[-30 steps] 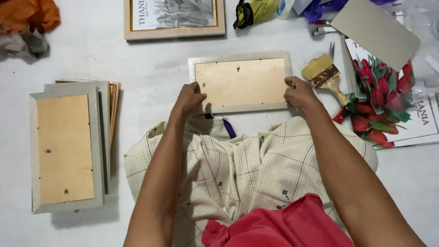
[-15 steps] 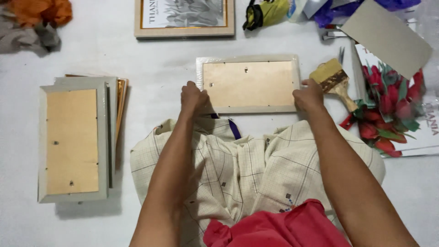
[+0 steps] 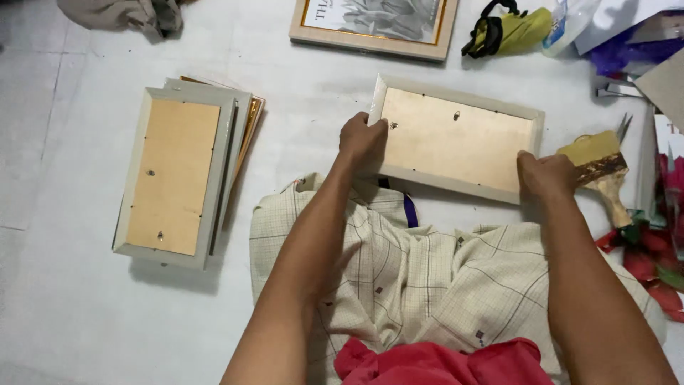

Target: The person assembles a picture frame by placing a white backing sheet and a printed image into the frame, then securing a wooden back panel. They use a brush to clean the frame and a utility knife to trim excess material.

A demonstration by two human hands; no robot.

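While face-down, frame [image 3: 456, 139] sits gripped — left hand [image 3: 362, 141], right hand [image 3: 547, 177].

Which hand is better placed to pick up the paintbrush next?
Right. The right hand grips the frame corner beside the paintbrush; the left hand holds the far end.

Between the left hand [image 3: 362, 140] and the stack of frames [image 3: 182, 171] lies a strip of bare floor [image 3: 299, 121], wide enough to pass. Beyond both hands, past the face-down picture frame [image 3: 456, 139] they grip, floor stays open up to another framed print [image 3: 374, 25]. Just beside the right hand [image 3: 547, 176] a paintbrush [image 3: 602, 171] blocks the way, with red flowers [image 3: 652, 260] crowding further right. Toward the body, checked cloth [image 3: 427, 271] covers the floor between the arms.
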